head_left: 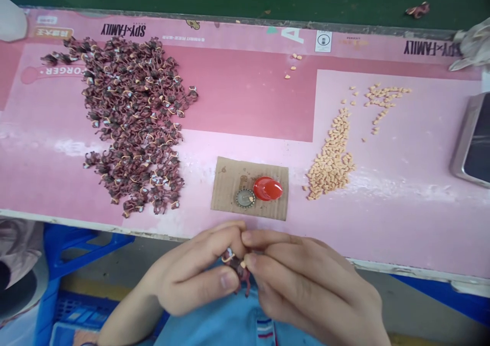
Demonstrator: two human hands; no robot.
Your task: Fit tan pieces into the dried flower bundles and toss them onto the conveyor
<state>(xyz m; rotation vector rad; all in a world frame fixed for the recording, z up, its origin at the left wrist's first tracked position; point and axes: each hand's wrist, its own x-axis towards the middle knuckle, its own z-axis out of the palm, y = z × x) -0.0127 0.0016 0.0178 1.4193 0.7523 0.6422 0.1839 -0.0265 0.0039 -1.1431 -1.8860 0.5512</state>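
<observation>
Just in front of the table edge, my left hand (199,274) grips a small dark reddish-brown figurine (242,274) with thin limbs and a yellow band between thumb and fingers. My right hand (310,279) meets it from the other side, its fingertips pinching a tiny tan piece (243,265) against the figurine. Beyond the hands lies a cardboard piece (225,193). On it sit a glossy red object (268,188) and a crimped metal bottle cap (245,198) with a tan bit inside.
Many similar figurines (133,106) are heaped on the left of the pink table (245,101). Loose tan pieces (331,172) form a pile on the right. A dark-screened device (474,142) lies at the right edge. One stray figurine (418,10) rests on the green surface behind.
</observation>
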